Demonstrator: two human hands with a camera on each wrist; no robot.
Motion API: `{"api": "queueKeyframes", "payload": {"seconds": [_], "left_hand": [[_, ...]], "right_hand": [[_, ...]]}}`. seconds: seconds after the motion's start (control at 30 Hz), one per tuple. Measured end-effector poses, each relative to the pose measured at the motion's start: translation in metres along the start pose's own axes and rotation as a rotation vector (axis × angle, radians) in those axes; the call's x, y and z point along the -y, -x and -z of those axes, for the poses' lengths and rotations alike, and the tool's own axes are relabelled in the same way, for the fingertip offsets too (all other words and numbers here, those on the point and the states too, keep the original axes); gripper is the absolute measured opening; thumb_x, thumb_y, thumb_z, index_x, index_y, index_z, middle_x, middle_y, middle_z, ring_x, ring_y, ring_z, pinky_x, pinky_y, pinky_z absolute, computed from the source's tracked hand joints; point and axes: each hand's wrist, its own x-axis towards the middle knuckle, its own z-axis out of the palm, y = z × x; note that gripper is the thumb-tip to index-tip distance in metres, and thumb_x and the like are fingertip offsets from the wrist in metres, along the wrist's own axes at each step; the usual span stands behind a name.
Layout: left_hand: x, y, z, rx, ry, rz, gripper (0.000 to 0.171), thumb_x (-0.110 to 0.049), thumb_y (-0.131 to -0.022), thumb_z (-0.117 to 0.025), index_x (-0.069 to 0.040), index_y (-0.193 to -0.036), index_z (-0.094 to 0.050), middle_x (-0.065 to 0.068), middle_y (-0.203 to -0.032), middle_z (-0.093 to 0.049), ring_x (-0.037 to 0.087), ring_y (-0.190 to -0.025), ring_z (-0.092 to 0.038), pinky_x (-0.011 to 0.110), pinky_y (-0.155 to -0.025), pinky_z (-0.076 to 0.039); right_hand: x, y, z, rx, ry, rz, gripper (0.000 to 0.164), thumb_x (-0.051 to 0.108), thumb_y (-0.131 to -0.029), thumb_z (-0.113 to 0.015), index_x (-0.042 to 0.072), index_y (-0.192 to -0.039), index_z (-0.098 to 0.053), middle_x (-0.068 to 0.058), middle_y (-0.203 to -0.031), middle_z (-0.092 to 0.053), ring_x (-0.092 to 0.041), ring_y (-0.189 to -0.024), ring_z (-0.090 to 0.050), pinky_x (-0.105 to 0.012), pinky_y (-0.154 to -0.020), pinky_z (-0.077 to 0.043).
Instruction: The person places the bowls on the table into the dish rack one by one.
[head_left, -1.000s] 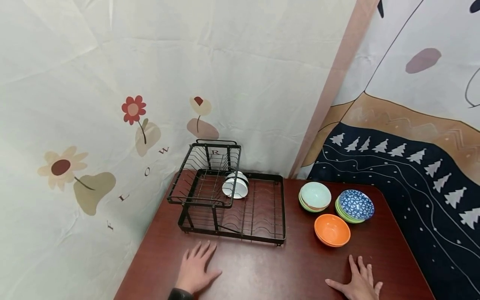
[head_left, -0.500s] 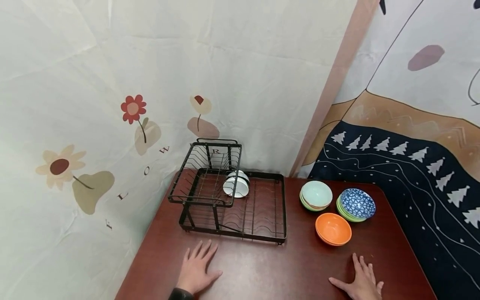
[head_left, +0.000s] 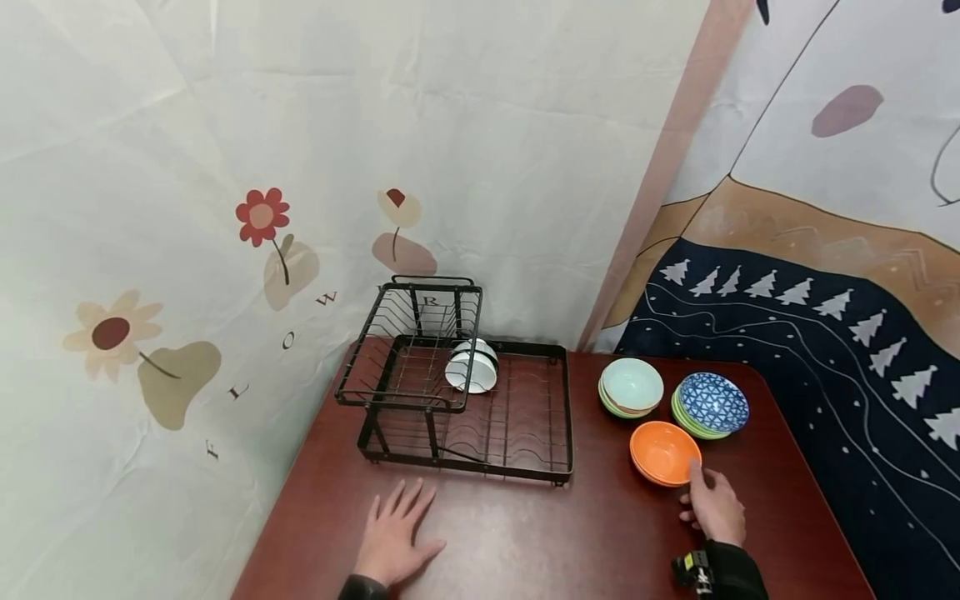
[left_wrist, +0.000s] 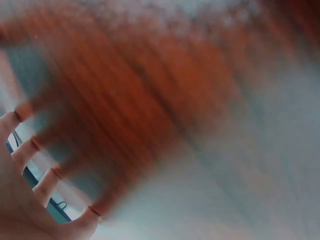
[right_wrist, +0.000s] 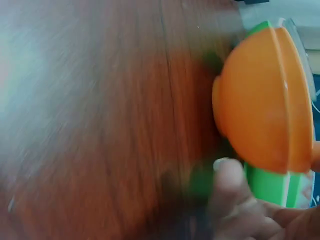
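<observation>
In the head view my right hand (head_left: 716, 505) is at the near right rim of the orange bowl (head_left: 664, 452). One digit overlaps that rim. In the right wrist view the fingers (right_wrist: 229, 180) are bent and blurred below the bowl's side; a firm hold does not show. The orange bowl looks stacked on another. Behind it stand a pale-mint-topped stack of bowls (head_left: 632, 385) and a blue-patterned bowl (head_left: 712, 405) on green ones. My left hand (head_left: 393, 537) rests on the table with fingers spread, in front of the dish rack, holding nothing.
A black two-tier wire dish rack (head_left: 465, 476) stands at the back left of the brown table (head_left: 525, 542). White bowls (head_left: 471, 372) stand tilted in its lower tier. Printed cloth walls (head_left: 525, 167) rise behind the table and at its right.
My right hand has moved forward from the front right of the table to the orange bowl's rim, and its spread fingers have bent. My left hand and the bowls stay in place.
</observation>
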Motion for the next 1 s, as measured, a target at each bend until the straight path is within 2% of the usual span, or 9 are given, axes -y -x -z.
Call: {"api": "queueKeyframes", "payload": {"seconds": [0.1,0.17,0.23,0.33,0.4,0.47,0.57,0.77,1.0], "left_hand": [[-0.001,-0.001,0.000,-0.002,-0.004,-0.011,0.090,-0.074,-0.089,-0.076,-0.028,-0.164,-0.055,0.008,-0.174,-0.049,0.043,-0.163,-0.040,0.080,-0.130,-0.023],[-0.001,-0.002,0.000,-0.002,-0.005,-0.012,0.090,-0.074,-0.090,-0.074,-0.029,-0.164,-0.054,0.007,-0.175,-0.048,0.042,-0.164,-0.040,0.080,-0.131,-0.023],[-0.002,-0.002,0.000,-0.002,-0.012,-0.016,0.090,-0.075,-0.090,-0.074,-0.029,-0.165,-0.053,0.007,-0.175,-0.048,0.042,-0.164,-0.040,0.080,-0.131,-0.024],[-0.002,-0.001,0.000,0.001,-0.016,-0.012,0.090,-0.075,-0.090,-0.073,-0.030,-0.165,-0.053,0.006,-0.176,-0.047,0.042,-0.165,-0.039,0.079,-0.131,-0.024],[-0.003,0.000,0.001,-0.003,-0.018,-0.010,0.090,-0.074,-0.090,-0.075,-0.029,-0.165,-0.054,0.006,-0.175,-0.047,0.042,-0.164,-0.040,0.079,-0.131,-0.025],[-0.003,0.001,0.002,-0.009,-0.020,-0.008,0.089,-0.073,-0.090,-0.075,-0.028,-0.164,-0.054,0.007,-0.175,-0.048,0.042,-0.164,-0.040,0.079,-0.131,-0.024],[-0.003,0.002,0.002,-0.021,-0.028,-0.010,0.089,-0.073,-0.090,-0.075,-0.028,-0.164,-0.054,0.007,-0.175,-0.048,0.043,-0.164,-0.040,0.079,-0.131,-0.025],[-0.002,0.002,0.001,-0.023,-0.021,-0.010,0.090,-0.074,-0.090,-0.074,-0.028,-0.165,-0.053,0.007,-0.175,-0.047,0.043,-0.164,-0.040,0.079,-0.131,-0.023],[-0.003,0.003,0.002,-0.011,-0.023,-0.006,0.090,-0.074,-0.090,-0.073,-0.030,-0.165,-0.052,0.006,-0.176,-0.046,0.042,-0.165,-0.039,0.079,-0.132,-0.024]], "right_hand": [[0.006,-0.004,-0.004,-0.004,0.065,0.063,0.074,0.051,-0.115,-0.037,-0.009,-0.158,-0.038,-0.007,-0.081,-0.074,-0.019,-0.065,-0.070,-0.034,-0.064,-0.051],[0.008,-0.005,-0.006,-0.033,0.098,0.113,0.057,0.034,-0.114,-0.039,-0.013,-0.146,-0.044,-0.012,-0.080,-0.072,-0.024,-0.067,-0.068,-0.035,-0.064,-0.048],[0.010,-0.006,-0.007,-0.085,0.141,0.165,0.047,0.022,-0.111,-0.039,-0.015,-0.138,-0.050,-0.024,-0.088,-0.072,-0.033,-0.075,-0.068,-0.041,-0.069,-0.050],[0.010,-0.005,-0.007,-0.134,0.210,0.200,0.043,0.016,-0.110,-0.039,-0.018,-0.133,-0.054,-0.041,-0.110,-0.067,-0.049,-0.092,-0.066,-0.057,-0.080,-0.054],[0.012,-0.004,-0.008,-0.157,0.271,0.199,0.045,0.016,-0.111,-0.039,-0.019,-0.136,-0.054,-0.046,-0.126,-0.062,-0.057,-0.105,-0.063,-0.067,-0.091,-0.053],[0.014,-0.004,-0.008,-0.171,0.324,0.184,0.047,0.017,-0.112,-0.039,-0.019,-0.139,-0.052,-0.047,-0.132,-0.060,-0.060,-0.111,-0.063,-0.071,-0.096,-0.052],[0.019,-0.002,-0.009,-0.229,0.412,0.198,0.046,0.017,-0.112,-0.038,-0.019,-0.136,-0.053,-0.047,-0.125,-0.063,-0.059,-0.104,-0.066,-0.070,-0.092,-0.054],[0.025,0.004,-0.009,-0.328,0.514,0.254,0.037,0.014,-0.110,-0.037,-0.017,-0.114,-0.056,-0.041,-0.091,-0.066,-0.051,-0.076,-0.064,-0.064,-0.073,-0.055],[0.025,0.005,-0.008,-0.344,0.507,0.241,0.037,0.013,-0.112,-0.037,-0.018,-0.112,-0.055,-0.041,-0.089,-0.066,-0.049,-0.073,-0.065,-0.063,-0.070,-0.056]]}}
